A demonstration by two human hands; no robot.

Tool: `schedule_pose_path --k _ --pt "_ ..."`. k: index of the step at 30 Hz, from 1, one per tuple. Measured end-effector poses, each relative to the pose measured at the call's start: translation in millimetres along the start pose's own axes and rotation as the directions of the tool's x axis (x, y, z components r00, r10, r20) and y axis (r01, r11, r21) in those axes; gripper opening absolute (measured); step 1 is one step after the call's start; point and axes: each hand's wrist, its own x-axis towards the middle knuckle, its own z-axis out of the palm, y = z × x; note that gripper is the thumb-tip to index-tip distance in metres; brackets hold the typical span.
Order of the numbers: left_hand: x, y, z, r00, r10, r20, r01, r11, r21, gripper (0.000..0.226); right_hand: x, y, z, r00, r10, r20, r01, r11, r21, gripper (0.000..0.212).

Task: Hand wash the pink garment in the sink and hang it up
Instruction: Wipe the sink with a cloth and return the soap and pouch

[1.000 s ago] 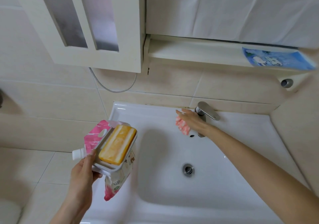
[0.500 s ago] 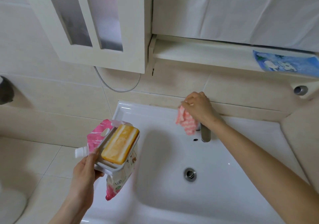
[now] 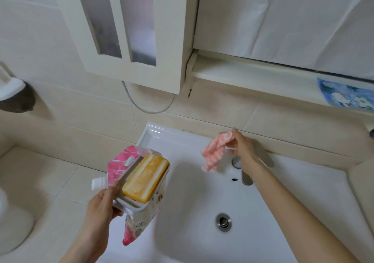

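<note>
While the right hand (image 3: 243, 151) pinches a small pink-and-white checked cloth garment (image 3: 214, 154) by its upper edge, the fabric hangs crumpled in the air over the back of the white ceramic sink (image 3: 155, 135). It is just left of the brushed-metal tap (image 3: 247, 176) and appears not to touch the basin. The round steel drain (image 3: 223, 221) lies lower in the bowl, well apart from the cloth. The left hand (image 3: 101, 206) is curled around two things at once, held over the sink's left rim. One is a white plastic soap dish (image 3: 131, 205) carrying an orange-yellow rectangular soap bar (image 3: 145, 178). The other, pressed beneath the dish, is a pink printed refill pouch (image 3: 119, 164) with a white screw spout (image 3: 98, 182), and its lower end droops below the dish. On the tiled wall above are a cream cabinet door with frosted panes (image 3: 131, 29) and a cream shelf (image 3: 253, 74) bearing a blue patterned packet (image 3: 348, 95) at its right end. A thin grey hose (image 3: 149, 109) loops below the cabinet.
</note>
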Motion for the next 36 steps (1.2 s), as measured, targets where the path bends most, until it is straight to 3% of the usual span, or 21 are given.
schedule_pose_path --k 2,4,10,12,14,17,20,23,27,29,31,34,36 --pt "-0.2 -0.9 0.4 1.0 -0.002 -0.006 0.002 1.0 0.006 0.03 1.5 10.2 3.9 0.998 -0.061 -0.017 0.059 0.992 -0.115 0.037" --pt "-0.6 -0.7 0.1 1.0 0.008 0.002 -0.008 1.0 0.018 0.032 1.8 17.7 6.3 0.994 -0.105 -0.037 0.1 0.988 -0.119 0.041" --pt "5.2 0.1 -4.9 1.0 0.018 0.018 -0.018 1.0 0.017 0.033 5.0 24.1 10.9 0.985 -0.058 -0.166 0.037 0.991 -0.128 0.046" --pt "7.9 0.8 -6.2 0.999 0.024 0.029 -0.024 1.0 0.011 0.032 10.1 29.8 11.1 0.991 0.048 -0.126 -0.057 0.996 -0.064 0.045" --pt "10.0 2.3 -7.8 0.999 0.023 0.042 -0.024 1.0 0.008 0.032 6.8 29.8 10.9 0.977 0.213 0.03 -0.215 0.973 0.082 0.042" --pt "14.4 4.9 -13.1 0.998 0.027 0.056 -0.027 1.0 -0.004 0.032 3.5 29.6 10.7 0.944 0.261 0.203 -0.322 0.868 0.378 0.043" --pt "19.7 7.7 -19.4 0.998 0.035 0.053 -0.035 0.999 0.003 0.032 -4.2 36.0 14.4 0.959 0.14 0.245 -0.271 0.699 0.662 0.054" --pt "24.8 11.1 -23.9 0.998 0.031 0.061 -0.031 0.999 0.009 0.032 -21.2 49.3 21.3 0.967 0.055 0.249 -0.244 0.489 0.838 0.028" --pt "31.2 14.9 -30.3 0.996 0.058 0.071 -0.06 0.998 0.024 0.035 -35.8 63.1 29.7 0.982 -0.025 0.187 -0.174 0.263 0.949 0.027" --pt "35.0 16.5 -32.8 0.996 0.059 0.065 -0.061 0.998 0.031 0.036 -45.2 66.3 31.3 0.988 -0.047 0.146 -0.131 0.231 0.964 0.009" --pt "38.8 18.3 -35.2 0.997 0.052 0.056 -0.053 0.998 0.019 0.035 -48.2 71.5 31.4 0.99 -0.106 0.09 -0.075 0.141 0.987 0.029" --pt "40.7 20.6 -35.9 0.996 0.056 0.064 -0.057 0.998 0.026 0.034 -51.5 72.5 35.2 0.996 -0.091 0.005 0.007 0.125 0.992 0.016" --pt "41.5 22.1 -35.8 0.996 0.062 0.061 -0.063 0.998 0.022 0.032 -51.6 80.5 43.6 0.999 -0.034 -0.005 0.008 0.09 0.996 0.021"
